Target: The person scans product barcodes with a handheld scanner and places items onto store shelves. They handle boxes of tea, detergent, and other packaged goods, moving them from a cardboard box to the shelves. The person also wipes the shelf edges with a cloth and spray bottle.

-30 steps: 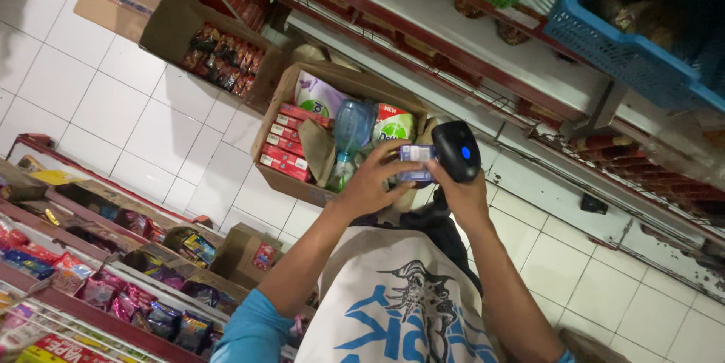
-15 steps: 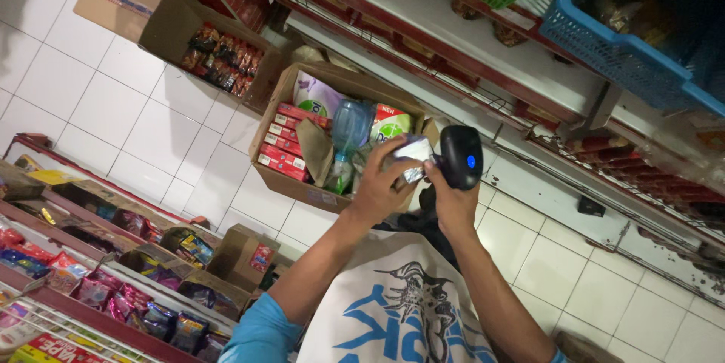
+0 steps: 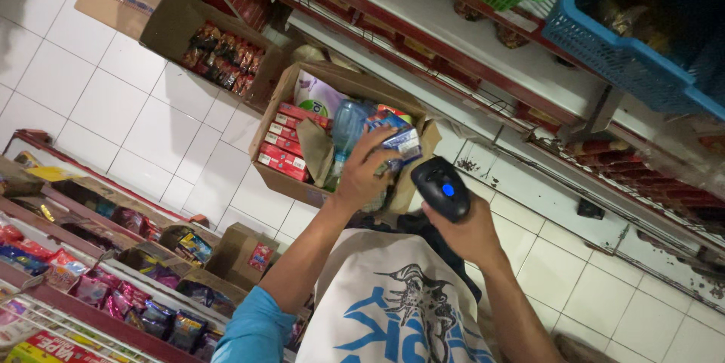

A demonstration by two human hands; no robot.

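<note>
Near the middle of the frame my left hand (image 3: 362,174) pinches a small blue-and-white packet (image 3: 396,140), fingers curled round its lower edge, holding it over the open cardboard box (image 3: 291,182) on the white tiled floor (image 3: 98,98). Just right of it, my right hand (image 3: 468,234) wraps its fingers tight around a black handheld scanner (image 3: 440,188) with a blue light. Red cartons (image 3: 285,144) and a clear bottle (image 3: 346,130) fill the box.

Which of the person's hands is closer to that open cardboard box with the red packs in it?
Left. The left hand, holding a small blue carton, is over the cardboard box; the right hand, holding the black scanner, is off to its side.
</note>
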